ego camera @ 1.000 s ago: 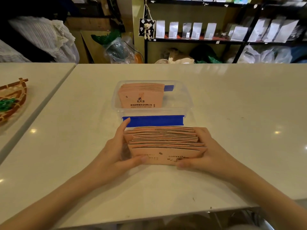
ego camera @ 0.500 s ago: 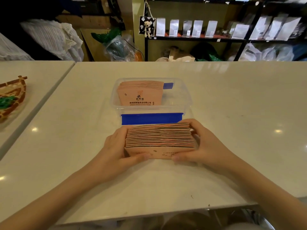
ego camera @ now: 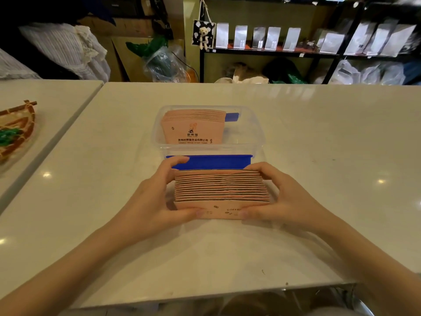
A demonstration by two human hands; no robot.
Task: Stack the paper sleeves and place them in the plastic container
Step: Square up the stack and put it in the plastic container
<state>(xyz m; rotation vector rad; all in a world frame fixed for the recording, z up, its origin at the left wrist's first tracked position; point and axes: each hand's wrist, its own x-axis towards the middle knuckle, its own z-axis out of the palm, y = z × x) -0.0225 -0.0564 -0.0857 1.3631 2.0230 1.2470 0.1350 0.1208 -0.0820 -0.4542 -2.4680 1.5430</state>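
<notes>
Two surfaces: a white surface [ego camera: 296, 137] carries the task's things; a second white surface [ego camera: 45, 96] lies to its left across a narrow gap.
Shelf: a dark shelf [ego camera: 273, 52] stands behind the white surface, with a row of silvery pouches [ego camera: 257, 37] upright on it and a small bear toy [ego camera: 203, 34] hanging at its left end.
Tray: a woven tray [ego camera: 20, 131] sits on the left surface, cut off by the frame edge, with something green in it that cannot be made out.
Container: a clear plastic container [ego camera: 257, 142] sits open in the middle of the white surface, with blue clips [ego camera: 211, 161] on its near and far sides.
Container contents: one bundle of pink sleeves [ego camera: 193, 131] stands on edge against the left part, printed face toward the camera; the right part holds nothing visible but the far clip.
Stack: a second pink stack [ego camera: 219, 190] stands on edge on the white surface just in front of the container, its far side up against the near clip.
Left hand: the left hand [ego camera: 155, 199] has its grip clenched on the stack's left end, thumb on the near face, fingers [ego camera: 177, 161] over the far side.
Right hand: the right hand [ego camera: 289, 197] grips the stack's right end the same way.
</notes>
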